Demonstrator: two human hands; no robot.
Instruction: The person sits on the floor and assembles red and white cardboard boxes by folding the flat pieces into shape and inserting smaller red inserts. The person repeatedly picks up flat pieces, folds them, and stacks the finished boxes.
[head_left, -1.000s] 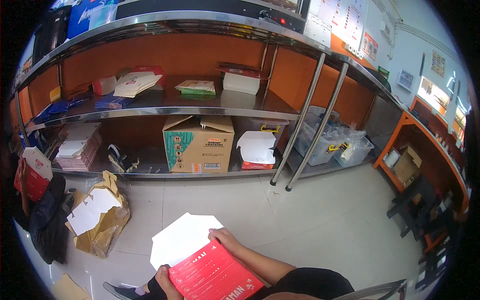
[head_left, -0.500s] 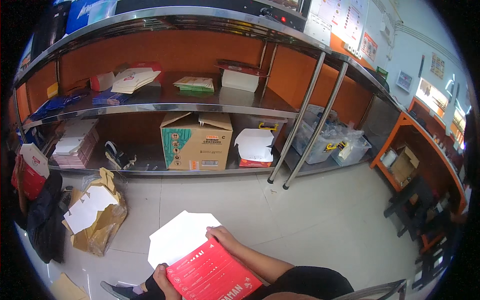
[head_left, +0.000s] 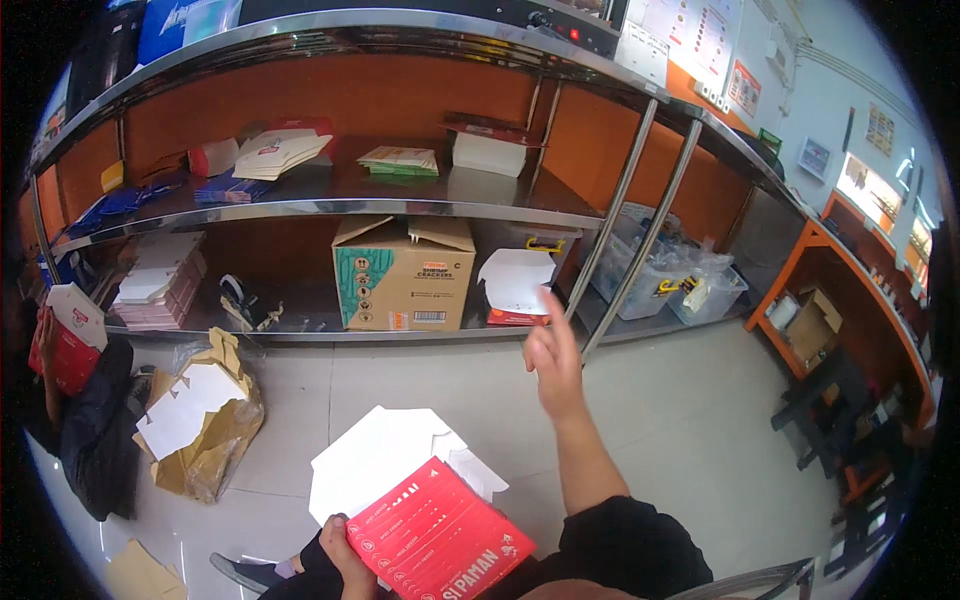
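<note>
My left hand [head_left: 345, 555] grips the left edge of a red and white paperboard box [head_left: 440, 535], with the thumb on its red face. Its white flaps [head_left: 385, 460] stand spread beyond the red part. My right hand [head_left: 555, 365] is raised off the box, the index finger stretched out and the other fingers loosely bent. Nothing shows in that hand. Behind it, in my line of sight, a white and red carton [head_left: 517, 278] stands with its lid up on the bottom shelf.
A large brown carton [head_left: 402, 280] sits beside a stack of flat boxes [head_left: 160, 285] on the low steel shelf. Torn brown wrapping [head_left: 225, 440] with white sheets lies on the floor. At the far left, another person holds a red and white box [head_left: 75, 345]. Black stools [head_left: 825, 400] stand right.
My right hand has let go of the box's flap and moved up and forward, toward the shelf. The left hand keeps its hold. The view has shifted slightly.
</note>
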